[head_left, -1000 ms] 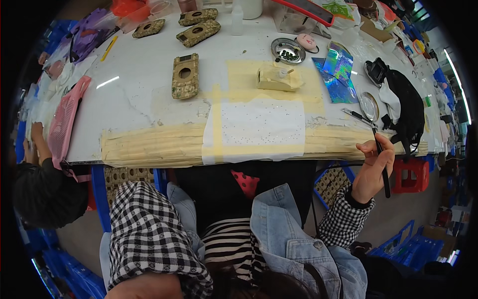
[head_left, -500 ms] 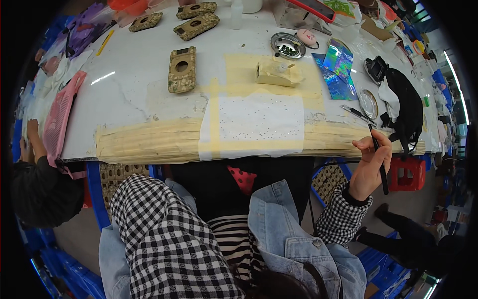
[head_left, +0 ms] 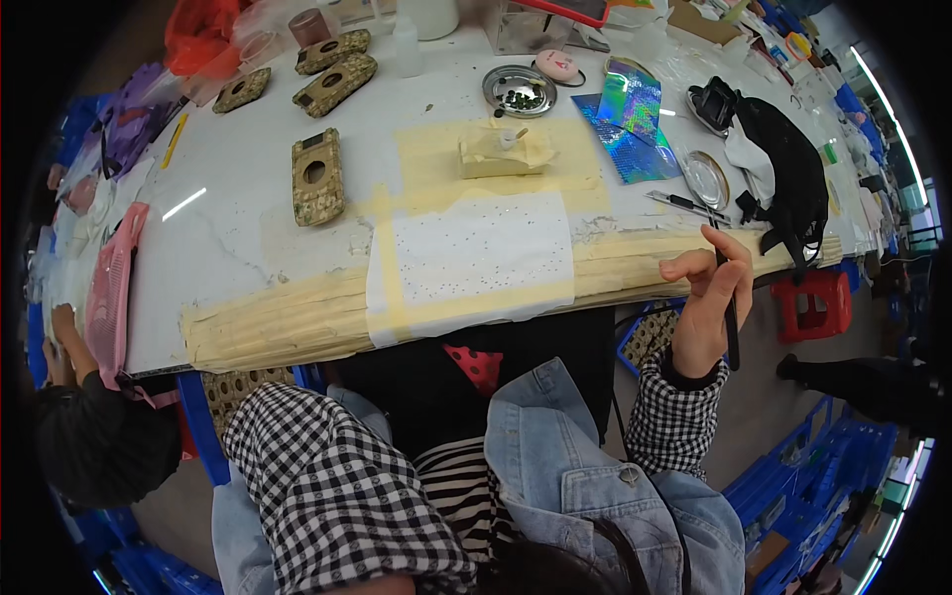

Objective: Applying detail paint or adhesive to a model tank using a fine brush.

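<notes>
Near the table's right front edge, my right hand [head_left: 706, 312] is raised with a thin black pen-like tool [head_left: 733, 327] held among its fingers. The index finger points up and the thumb lies off to the side. Of my left arm only the checked sleeve [head_left: 337, 486] shows, bent back toward me; its hand is out of view past the lower edge. In front of me, a white sheet [head_left: 476, 248] dotted with tiny dark specks is taped to the table. Behind it stands a cream tape-covered block [head_left: 506, 157]. A camouflage-patterned shell [head_left: 317, 178] with a round hole lies to its left.
More camouflage shells [head_left: 335, 85] lie farther back. A metal dish [head_left: 521, 92] holds small dark pieces. Shiny blue pouches [head_left: 630, 129], a round metal lid [head_left: 706, 178] and a black bag [head_left: 783, 159] are at the right. A co-worker [head_left: 99, 436] sits at the left.
My view has turned, so the table and its things sit farther left and tilted. My right hand still holds the black tool. A bit of skin now shows below the left sleeve.
</notes>
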A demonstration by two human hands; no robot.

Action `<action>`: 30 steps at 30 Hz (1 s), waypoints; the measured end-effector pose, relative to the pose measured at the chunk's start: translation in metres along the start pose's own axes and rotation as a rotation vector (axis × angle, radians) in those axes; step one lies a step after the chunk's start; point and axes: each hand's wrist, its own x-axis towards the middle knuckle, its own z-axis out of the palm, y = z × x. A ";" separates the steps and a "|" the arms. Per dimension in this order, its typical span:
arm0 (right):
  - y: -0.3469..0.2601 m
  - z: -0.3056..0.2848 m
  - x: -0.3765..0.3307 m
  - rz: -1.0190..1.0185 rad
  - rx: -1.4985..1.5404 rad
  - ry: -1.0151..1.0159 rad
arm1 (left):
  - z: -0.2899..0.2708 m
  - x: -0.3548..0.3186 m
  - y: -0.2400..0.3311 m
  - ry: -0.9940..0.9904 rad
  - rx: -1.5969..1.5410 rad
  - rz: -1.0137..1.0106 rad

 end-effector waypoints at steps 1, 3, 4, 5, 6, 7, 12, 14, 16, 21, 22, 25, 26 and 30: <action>0.000 0.006 -0.002 0.003 -0.010 -0.005 | 0.004 -0.005 -0.007 -0.016 -0.083 0.047; 0.002 0.011 -0.007 -0.085 -0.230 0.006 | 0.028 -0.051 -0.034 -0.001 -0.449 0.219; -0.001 0.013 -0.010 -0.152 -0.380 -0.001 | 0.007 -0.085 -0.029 0.081 -0.113 0.424; 0.002 0.022 -0.016 -0.156 -0.267 0.041 | -0.009 -0.108 -0.029 -0.245 -0.177 0.334; 0.002 0.024 -0.017 -0.283 -0.337 -0.010 | -0.027 -0.132 -0.030 -0.583 -0.198 0.185; 0.001 0.026 -0.026 -0.252 -0.164 -0.061 | -0.043 -0.153 -0.030 -0.872 -0.157 0.037; -0.018 0.015 -0.039 -0.502 -0.433 -0.690 | -0.021 -0.193 -0.014 -0.394 -0.775 -1.739; -0.023 0.010 -0.044 -0.479 -0.505 -0.890 | -0.013 -0.190 -0.017 -0.504 -0.753 -1.787; -0.025 0.006 -0.045 -0.406 -0.539 -1.010 | -0.017 -0.187 -0.025 -0.798 -0.730 -1.922; -0.037 -0.022 -0.017 -0.283 -0.403 -0.961 | -0.006 -0.189 -0.014 -0.427 -0.839 -2.178; -0.039 -0.030 -0.004 -0.260 -0.392 -0.850 | -0.006 -0.189 -0.017 -0.381 -0.928 -2.206; 0.000 -0.034 0.030 -0.413 -0.790 -0.423 | 0.000 -0.189 -0.020 -0.267 -0.957 -2.300; 0.015 -0.035 0.041 -0.517 -0.997 -0.403 | 0.003 -0.190 -0.021 -0.219 -0.984 -2.331; 0.034 -0.036 0.072 -0.714 -1.192 -0.557 | 0.001 -0.197 -0.026 -0.088 -1.100 -2.360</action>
